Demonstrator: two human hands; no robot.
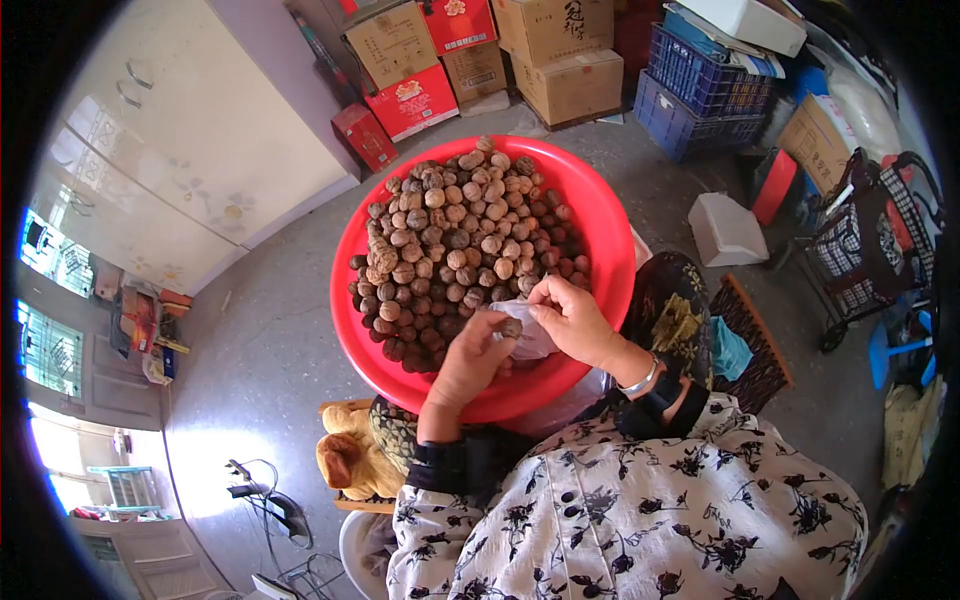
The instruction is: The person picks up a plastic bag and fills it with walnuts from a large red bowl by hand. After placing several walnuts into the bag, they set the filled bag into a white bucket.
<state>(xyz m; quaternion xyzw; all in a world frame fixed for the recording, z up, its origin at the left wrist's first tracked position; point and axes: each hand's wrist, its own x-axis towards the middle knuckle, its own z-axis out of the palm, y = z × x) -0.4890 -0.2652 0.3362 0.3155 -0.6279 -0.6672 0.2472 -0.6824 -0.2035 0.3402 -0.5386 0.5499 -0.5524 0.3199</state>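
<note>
A large red basin [350, 345] holds a heap of brown walnuts [455, 235]. Over its near side, my left hand [468, 365] has its fingers closed around a single walnut [511, 328], at the mouth of a thin translucent plastic bag [535, 342]. My right hand [575, 318] pinches the bag's rim between thumb and fingertips. The bag hangs between both hands, above the walnuts. What the bag contains cannot be made out.
Cardboard boxes [570, 85] and blue crates [685, 115] stand beyond the basin. To the right are a white foam box [727, 230] and a wheeled cart [850, 245]. A yellow plush-like cushion [350, 455] and a white bucket [355, 550] sit at the lower left.
</note>
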